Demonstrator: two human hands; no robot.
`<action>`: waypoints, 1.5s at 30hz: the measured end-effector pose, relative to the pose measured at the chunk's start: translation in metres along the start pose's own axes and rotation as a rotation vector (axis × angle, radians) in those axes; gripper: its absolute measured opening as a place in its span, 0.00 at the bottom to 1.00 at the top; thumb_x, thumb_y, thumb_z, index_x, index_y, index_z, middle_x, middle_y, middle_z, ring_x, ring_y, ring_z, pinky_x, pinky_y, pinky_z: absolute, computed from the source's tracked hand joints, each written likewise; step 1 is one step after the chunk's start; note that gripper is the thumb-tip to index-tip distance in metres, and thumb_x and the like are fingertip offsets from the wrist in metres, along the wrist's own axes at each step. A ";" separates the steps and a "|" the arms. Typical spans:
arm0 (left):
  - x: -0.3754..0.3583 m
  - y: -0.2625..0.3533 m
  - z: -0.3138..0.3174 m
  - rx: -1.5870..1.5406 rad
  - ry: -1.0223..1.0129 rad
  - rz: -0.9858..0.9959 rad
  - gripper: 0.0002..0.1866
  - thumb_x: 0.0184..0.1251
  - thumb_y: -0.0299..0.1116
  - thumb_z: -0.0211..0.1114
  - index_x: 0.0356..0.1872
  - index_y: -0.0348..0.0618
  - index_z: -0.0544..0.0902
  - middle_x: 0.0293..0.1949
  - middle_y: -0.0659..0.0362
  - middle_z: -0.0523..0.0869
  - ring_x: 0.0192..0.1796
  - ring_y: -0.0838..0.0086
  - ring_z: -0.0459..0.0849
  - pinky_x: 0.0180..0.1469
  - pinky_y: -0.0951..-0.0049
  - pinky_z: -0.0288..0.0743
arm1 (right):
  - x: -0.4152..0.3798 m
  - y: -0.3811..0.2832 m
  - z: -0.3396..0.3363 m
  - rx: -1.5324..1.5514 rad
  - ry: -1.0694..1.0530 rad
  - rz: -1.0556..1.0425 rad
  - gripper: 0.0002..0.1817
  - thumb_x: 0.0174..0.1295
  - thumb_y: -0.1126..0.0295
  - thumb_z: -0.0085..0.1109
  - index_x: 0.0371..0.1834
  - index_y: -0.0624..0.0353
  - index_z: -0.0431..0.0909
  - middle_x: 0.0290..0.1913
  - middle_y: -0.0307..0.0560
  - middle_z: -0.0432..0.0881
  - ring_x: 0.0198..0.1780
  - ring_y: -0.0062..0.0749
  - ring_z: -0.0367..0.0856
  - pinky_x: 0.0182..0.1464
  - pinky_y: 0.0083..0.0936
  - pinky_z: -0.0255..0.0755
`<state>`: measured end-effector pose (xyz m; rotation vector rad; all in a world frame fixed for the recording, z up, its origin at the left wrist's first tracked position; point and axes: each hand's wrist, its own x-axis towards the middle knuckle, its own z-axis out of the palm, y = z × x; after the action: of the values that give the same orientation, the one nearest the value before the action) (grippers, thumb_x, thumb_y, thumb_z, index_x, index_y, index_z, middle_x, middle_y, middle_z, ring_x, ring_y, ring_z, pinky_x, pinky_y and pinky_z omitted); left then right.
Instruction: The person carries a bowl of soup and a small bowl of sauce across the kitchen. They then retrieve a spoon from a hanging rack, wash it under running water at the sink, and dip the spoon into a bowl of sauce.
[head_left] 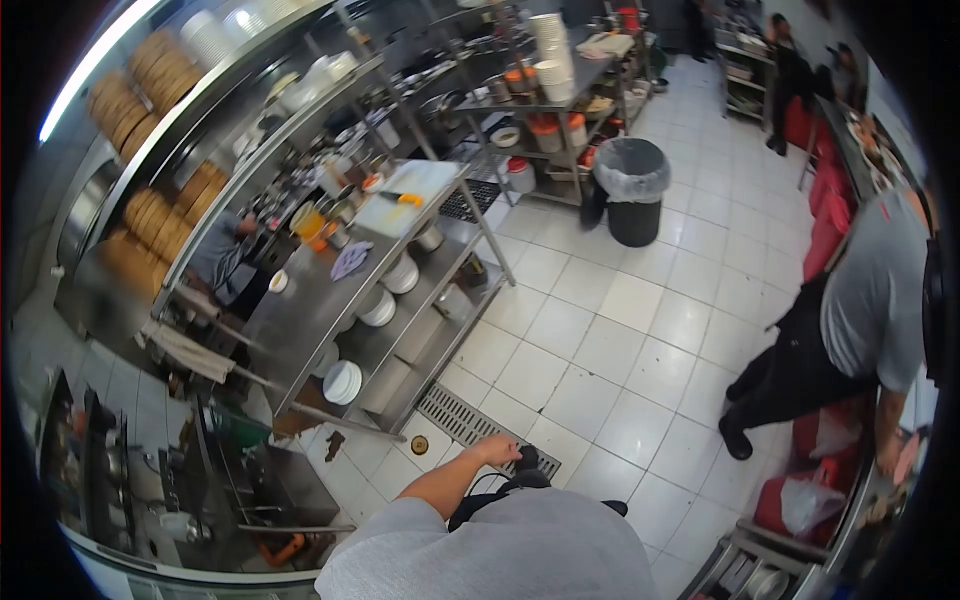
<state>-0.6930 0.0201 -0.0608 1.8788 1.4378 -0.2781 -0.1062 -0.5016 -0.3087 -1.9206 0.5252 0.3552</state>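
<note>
My left hand (497, 450) hangs low in front of my body, over the floor. Its fingers look curled inward, and the palm side is hidden, so whatever they may hold cannot be made out. Beside the fingertips shows a dark shape (527, 458), perhaps the tip of my shoe. Beneath the hand runs a metal floor drain grate (462, 415), with a round brass-coloured floor cap (419, 445) to its left. My right hand is out of view, below or behind my grey shirt (500, 550).
A steel worktable (300, 300) with a knife (405, 199), a cloth (351, 260) and stacked bowls (343, 382) stands left. A lined bin (634, 225) stands ahead on white tiles. A person in grey (875, 290) works at the right counter; others are farther off.
</note>
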 end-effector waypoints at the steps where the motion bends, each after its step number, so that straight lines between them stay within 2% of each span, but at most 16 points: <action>1: -0.006 -0.015 0.005 -0.028 -0.004 -0.031 0.19 0.60 0.51 0.66 0.30 0.44 0.84 0.32 0.50 0.87 0.39 0.57 0.85 0.42 0.60 0.77 | -0.007 0.019 0.037 -0.069 -0.191 0.062 0.13 0.64 0.70 0.55 0.51 0.57 0.71 0.34 0.50 0.78 0.28 0.37 0.80 0.22 0.36 0.75; 2: -0.012 -0.031 0.009 -0.060 -0.010 -0.063 0.19 0.59 0.51 0.67 0.30 0.44 0.84 0.33 0.50 0.87 0.40 0.57 0.85 0.44 0.60 0.77 | -0.047 0.026 0.075 0.034 -0.352 0.166 0.20 0.64 0.70 0.53 0.59 0.48 0.63 0.34 0.51 0.76 0.27 0.37 0.79 0.20 0.35 0.75; 4: -0.028 -0.069 0.019 -0.140 0.042 -0.092 0.18 0.58 0.51 0.67 0.30 0.45 0.84 0.34 0.51 0.87 0.41 0.57 0.85 0.44 0.61 0.77 | -0.128 0.010 0.156 -0.311 -0.648 0.181 0.19 0.64 0.69 0.55 0.57 0.51 0.65 0.35 0.51 0.77 0.29 0.38 0.80 0.24 0.35 0.76; 7: -0.053 -0.131 0.034 -0.251 0.124 -0.151 0.19 0.58 0.52 0.67 0.33 0.45 0.85 0.36 0.50 0.88 0.43 0.56 0.85 0.46 0.60 0.77 | -0.253 -0.067 0.258 -0.867 -1.072 -0.145 0.17 0.63 0.67 0.57 0.53 0.55 0.68 0.36 0.51 0.78 0.33 0.39 0.81 0.29 0.34 0.78; 10: -0.089 -0.196 0.043 -0.264 0.178 -0.265 0.20 0.58 0.52 0.66 0.35 0.44 0.86 0.38 0.49 0.88 0.45 0.55 0.85 0.49 0.59 0.78 | -0.332 -0.132 0.335 -0.950 -1.101 -0.338 0.17 0.62 0.65 0.60 0.50 0.60 0.70 0.38 0.51 0.79 0.36 0.40 0.82 0.35 0.34 0.80; 13: -0.129 -0.264 0.057 -0.360 0.226 -0.397 0.20 0.59 0.52 0.64 0.36 0.43 0.87 0.40 0.47 0.87 0.47 0.53 0.85 0.52 0.58 0.78 | -0.379 -0.162 0.405 -0.650 -1.036 -0.304 0.16 0.64 0.64 0.59 0.51 0.56 0.67 0.35 0.47 0.76 0.30 0.33 0.80 0.26 0.32 0.78; 18: -0.190 -0.362 0.119 -0.594 0.396 -0.776 0.22 0.58 0.53 0.62 0.38 0.43 0.88 0.42 0.46 0.87 0.48 0.53 0.85 0.52 0.59 0.78 | -0.480 -0.155 0.479 -0.761 -1.133 -0.469 0.17 0.63 0.65 0.62 0.49 0.57 0.68 0.32 0.47 0.76 0.26 0.32 0.78 0.22 0.32 0.76; 24: -0.266 -0.358 0.169 -0.580 0.189 -0.762 0.18 0.70 0.46 0.51 0.47 0.52 0.86 0.40 0.49 0.87 0.46 0.53 0.86 0.52 0.53 0.79 | -0.523 -0.008 0.589 -0.971 -1.307 -0.963 0.23 0.58 0.63 0.68 0.50 0.63 0.71 0.26 0.46 0.77 0.21 0.30 0.75 0.19 0.29 0.73; 28: -0.271 -0.364 0.244 -0.828 0.204 -0.885 0.15 0.68 0.45 0.56 0.45 0.51 0.86 0.37 0.51 0.87 0.45 0.56 0.86 0.50 0.56 0.80 | -0.732 -0.048 0.556 -0.969 -1.584 -1.235 0.29 0.57 0.58 0.69 0.55 0.67 0.72 0.34 0.53 0.83 0.36 0.37 0.83 0.41 0.32 0.78; 31: -0.286 -0.365 0.269 -0.169 0.462 -0.523 0.17 0.66 0.47 0.62 0.48 0.49 0.86 0.38 0.57 0.89 0.39 0.66 0.87 0.42 0.64 0.80 | -0.849 -0.056 0.573 -0.860 -1.864 -1.118 0.30 0.57 0.57 0.70 0.55 0.66 0.72 0.38 0.53 0.83 0.40 0.35 0.82 0.44 0.31 0.78; 33: -0.278 -0.354 0.235 -1.003 0.171 -1.081 0.17 0.66 0.43 0.60 0.51 0.51 0.84 0.41 0.55 0.88 0.43 0.63 0.87 0.45 0.63 0.81 | -0.924 -0.065 0.587 -0.766 -2.029 -1.117 0.29 0.56 0.59 0.72 0.55 0.65 0.72 0.38 0.51 0.81 0.41 0.34 0.81 0.45 0.30 0.77; 34: -0.282 -0.368 0.252 -0.324 0.367 -0.502 0.17 0.64 0.42 0.60 0.51 0.52 0.84 0.41 0.56 0.88 0.43 0.62 0.87 0.45 0.62 0.81 | -0.960 -0.068 0.595 -0.734 -2.075 -1.128 0.29 0.56 0.60 0.72 0.56 0.64 0.72 0.39 0.50 0.81 0.42 0.33 0.80 0.45 0.30 0.77; 35: -0.282 -0.354 0.242 -0.509 0.277 -0.767 0.14 0.65 0.41 0.60 0.49 0.53 0.85 0.40 0.57 0.88 0.41 0.63 0.88 0.43 0.64 0.82 | -0.994 -0.071 0.603 -0.699 -2.121 -1.141 0.29 0.55 0.61 0.73 0.56 0.64 0.72 0.40 0.49 0.80 0.43 0.32 0.80 0.45 0.29 0.76; 37: -0.275 -0.353 0.239 -0.552 0.434 -0.815 0.13 0.65 0.42 0.62 0.44 0.50 0.86 0.34 0.59 0.88 0.34 0.68 0.87 0.37 0.67 0.81 | -1.059 -0.076 0.617 -0.572 -2.171 -1.236 0.31 0.54 0.58 0.73 0.57 0.64 0.72 0.44 0.52 0.80 0.45 0.36 0.80 0.46 0.31 0.76; 39: -0.257 -0.349 0.213 -1.431 0.406 -1.389 0.14 0.65 0.45 0.64 0.39 0.45 0.87 0.27 0.61 0.87 0.27 0.75 0.84 0.31 0.70 0.78 | -1.128 -0.081 0.641 -0.456 -2.218 -1.336 0.33 0.53 0.59 0.73 0.58 0.64 0.71 0.47 0.52 0.79 0.47 0.38 0.79 0.48 0.32 0.75; 45: -0.202 -0.331 0.115 -1.565 0.982 -1.420 0.16 0.62 0.42 0.68 0.37 0.37 0.86 0.25 0.56 0.86 0.24 0.76 0.80 0.26 0.72 0.72 | -1.345 -0.063 0.722 -0.179 -2.363 -1.574 0.38 0.52 0.60 0.74 0.64 0.64 0.68 0.54 0.54 0.76 0.55 0.40 0.76 0.57 0.33 0.70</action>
<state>-1.0322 -0.1739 -0.1653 -0.5551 2.2122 0.9965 -1.2332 0.4479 0.0946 -0.4004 -2.2756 1.0835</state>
